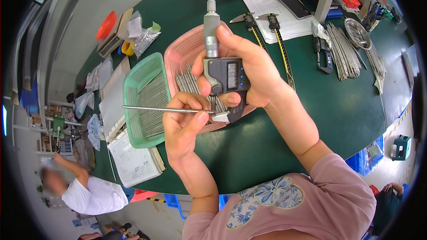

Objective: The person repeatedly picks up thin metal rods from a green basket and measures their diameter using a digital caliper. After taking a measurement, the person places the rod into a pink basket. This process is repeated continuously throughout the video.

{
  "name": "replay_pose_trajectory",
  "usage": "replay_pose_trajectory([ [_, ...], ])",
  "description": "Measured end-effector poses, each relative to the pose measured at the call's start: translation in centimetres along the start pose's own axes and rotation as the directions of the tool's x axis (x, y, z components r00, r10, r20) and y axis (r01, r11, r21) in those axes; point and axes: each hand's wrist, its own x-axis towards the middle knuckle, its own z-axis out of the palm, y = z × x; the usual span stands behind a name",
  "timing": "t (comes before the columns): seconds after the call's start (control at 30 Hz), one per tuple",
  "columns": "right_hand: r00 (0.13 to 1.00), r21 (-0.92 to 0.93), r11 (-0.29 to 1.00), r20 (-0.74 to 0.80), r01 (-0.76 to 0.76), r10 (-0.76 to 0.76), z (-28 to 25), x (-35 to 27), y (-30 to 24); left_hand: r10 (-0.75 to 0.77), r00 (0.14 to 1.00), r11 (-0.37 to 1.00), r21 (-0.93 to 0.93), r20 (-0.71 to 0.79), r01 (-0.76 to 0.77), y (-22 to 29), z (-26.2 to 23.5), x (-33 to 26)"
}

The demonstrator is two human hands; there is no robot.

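While the right hand (249, 69) wraps around a digital micrometer (224, 78), its fingers curled over the grey body and the thumb lying beside the small display, the left hand (184, 122) pinches a thin metal rod (155, 109) between thumb and forefinger. The rod lies level, its free end pointing toward the person's left, over a green basket (133, 98), and its near end sits in the gap of the micrometer's frame, just under the spindle. The micrometer stands upright, its silver thimble at the top, well above the fingers.

Both hands hover above a dark green surface (347, 102). Beneath them lies a pink basket (178, 55) filled with more grey rods, and the green basket just beside it on the left also holds a layer of rods. Two calipers (267, 29) lie side by side beyond the right hand, near a printed sheet (264, 0) with a dark phone (292, 4) on it. Farther right, loose bundles of rods (344, 53) rest on the surface next to another dark caliper (324, 53) and a round metal dish (356, 31). A stack of papers (133, 162) lies at the near left edge. Another person in a white shirt (95, 195) is at the lower left, beyond the surface's edge.
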Motion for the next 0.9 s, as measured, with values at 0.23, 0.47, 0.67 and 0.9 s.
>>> replay_pose_trajectory([
  [0.23, 0.998, 0.061, 0.998, -0.058, -0.022, 0.025, 0.06, 0.17, 0.11, 0.005, 1.000, 1.000, -0.025, 0.024, -0.004, -0.06, 0.01, 0.03],
  [0.47, 0.997, 0.106, 0.993, -0.050, -0.052, 0.058, 0.30, 0.08, -0.12, 0.043, 0.996, 0.999, -0.026, 0.077, -0.041, 0.04, -0.06, 0.11],
  [0.67, 0.996, 0.078, 0.995, -0.054, -0.060, 0.065, 0.61, 0.10, -0.21, 0.046, 0.992, 0.999, -0.026, 0.116, -0.043, 0.17, -0.32, 0.03],
  [0.9, 0.998, 0.002, 0.999, -0.032, -0.050, 0.050, 0.50, -0.05, 0.24, 0.054, 0.991, 0.998, 0.002, 0.125, -0.055, 0.08, -0.74, -0.23],
])
